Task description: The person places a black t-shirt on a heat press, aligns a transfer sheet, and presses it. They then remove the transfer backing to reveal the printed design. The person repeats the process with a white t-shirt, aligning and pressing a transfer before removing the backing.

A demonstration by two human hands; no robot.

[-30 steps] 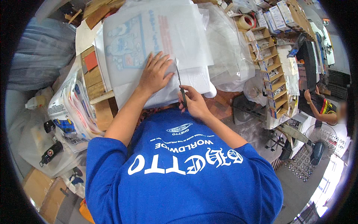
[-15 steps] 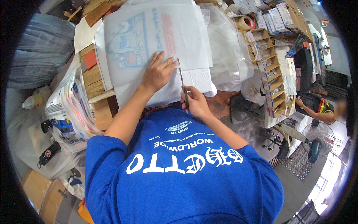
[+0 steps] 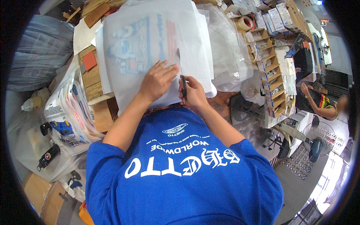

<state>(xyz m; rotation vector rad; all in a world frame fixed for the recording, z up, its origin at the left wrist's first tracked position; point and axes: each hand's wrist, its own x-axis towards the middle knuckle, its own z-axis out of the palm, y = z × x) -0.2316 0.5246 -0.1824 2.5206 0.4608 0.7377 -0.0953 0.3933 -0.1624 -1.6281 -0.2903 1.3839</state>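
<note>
A translucent whitish sheet point(image 3: 195, 35) covers a stack of white cloth point(image 3: 148, 108) in front of me. Through the sheet shows a blue picture print point(image 3: 129, 47) with red lettering beside it. My left hand point(image 3: 159, 80) rests palm down on the sheet, just below the print, fingers stretched toward the right. Close by, my right hand point(image 3: 194, 92) is closed around the dark handle of scissors point(image 3: 180, 63). Their slim blade points away from me and lies over the sheet, right of my left fingertips. Whether the blades are apart is too small to tell.
Clear plastic sheeting point(image 3: 225, 45) lies right of the stack, beside a cardboard rack of small compartments point(image 3: 273, 75) and a tape roll point(image 3: 245, 23). Printed plastic bags point(image 3: 67, 116) hang at left. At far right are another person point(image 3: 318, 103) and a fan point(image 3: 318, 137).
The scissors' tip has moved a little farther from me along the sheet. My left hand has slid slightly nearer to me, still flat. The other person's arm has shifted.
</note>
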